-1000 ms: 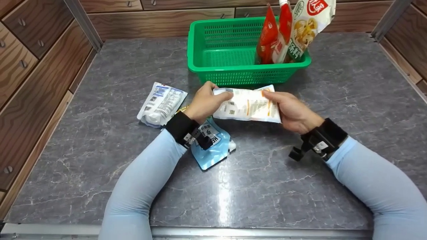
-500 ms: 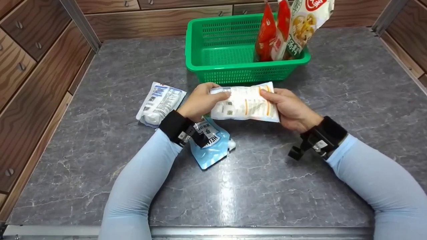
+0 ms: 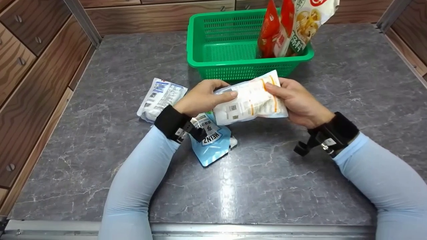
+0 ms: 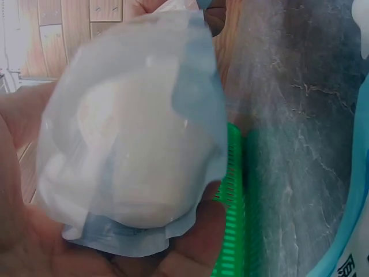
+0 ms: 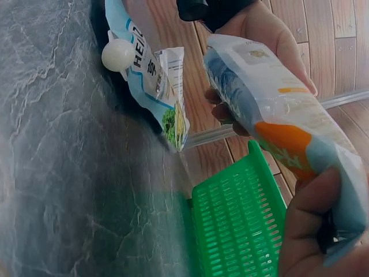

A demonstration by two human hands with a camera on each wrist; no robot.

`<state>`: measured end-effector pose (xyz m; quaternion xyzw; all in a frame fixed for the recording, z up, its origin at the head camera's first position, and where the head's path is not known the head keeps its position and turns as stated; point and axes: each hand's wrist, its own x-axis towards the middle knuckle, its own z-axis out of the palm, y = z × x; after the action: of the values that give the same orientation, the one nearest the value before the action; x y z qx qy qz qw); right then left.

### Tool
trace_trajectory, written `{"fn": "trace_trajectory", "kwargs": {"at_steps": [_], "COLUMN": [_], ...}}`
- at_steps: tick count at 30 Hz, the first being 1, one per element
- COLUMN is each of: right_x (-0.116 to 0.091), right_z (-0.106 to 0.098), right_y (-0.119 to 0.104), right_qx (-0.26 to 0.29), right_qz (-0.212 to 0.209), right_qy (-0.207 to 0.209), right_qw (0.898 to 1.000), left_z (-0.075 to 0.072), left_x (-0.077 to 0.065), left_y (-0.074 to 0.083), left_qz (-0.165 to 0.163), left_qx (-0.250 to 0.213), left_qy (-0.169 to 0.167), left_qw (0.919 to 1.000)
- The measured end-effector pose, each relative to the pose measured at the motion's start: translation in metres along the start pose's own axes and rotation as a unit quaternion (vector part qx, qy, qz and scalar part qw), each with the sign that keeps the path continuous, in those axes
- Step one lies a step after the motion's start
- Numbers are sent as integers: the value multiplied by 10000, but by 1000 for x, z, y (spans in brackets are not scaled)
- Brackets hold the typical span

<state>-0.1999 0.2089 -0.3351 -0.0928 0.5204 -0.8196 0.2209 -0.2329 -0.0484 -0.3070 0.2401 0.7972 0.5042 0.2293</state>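
Both hands hold a white plastic food packet (image 3: 252,103) with orange stripes and small printed codes, in front of the green basket. My left hand (image 3: 203,99) grips its left end, thumb on top; my right hand (image 3: 302,103) pinches the right end. In the left wrist view the packet (image 4: 144,133) shows a pale rounded content through clear film. An orange and blue front shows on the packet (image 5: 288,127) in the right wrist view. Under my left wrist lies a light blue Heinz pouch (image 3: 213,146) with a white cap. Left of it lies another white packet (image 3: 160,100).
The green basket (image 3: 247,63) stands at the back of the grey marbled table (image 3: 283,190). Upright in its right part are red pouches (image 3: 269,33) and a tall white and green bag (image 3: 305,28). Wooden drawer fronts (image 3: 43,76) border the left and back.
The held packet has tilted, its right end rising, and both hands have shifted slightly with it. The view has tipped a little, and the things on the table lie as before.
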Motion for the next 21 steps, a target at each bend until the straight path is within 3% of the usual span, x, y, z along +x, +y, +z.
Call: {"fn": "trace_trajectory", "kwargs": {"at_steps": [6, 13, 17, 21], "right_x": [-4, -8, -8, -6], "right_z": [4, 6, 6, 6], "right_y": [-2, -5, -5, -4], "right_qx": [-141, -258, -313, -315], "right_qz": [-84, -57, 52, 108], "right_qy": [-255, -369, -302, -213], "right_qw": [9995, 9990, 9990, 9992], "left_z": [0, 3, 3, 3], "left_x": [-1, -1, -2, -2], "left_y": [2, 2, 2, 3], "left_qz": [230, 191, 206, 274], "left_qx": [-167, -242, -453, -573], "left_qy": [-599, -1323, -1407, -1213], "left_qw": [9978, 9907, 9888, 9906]}}
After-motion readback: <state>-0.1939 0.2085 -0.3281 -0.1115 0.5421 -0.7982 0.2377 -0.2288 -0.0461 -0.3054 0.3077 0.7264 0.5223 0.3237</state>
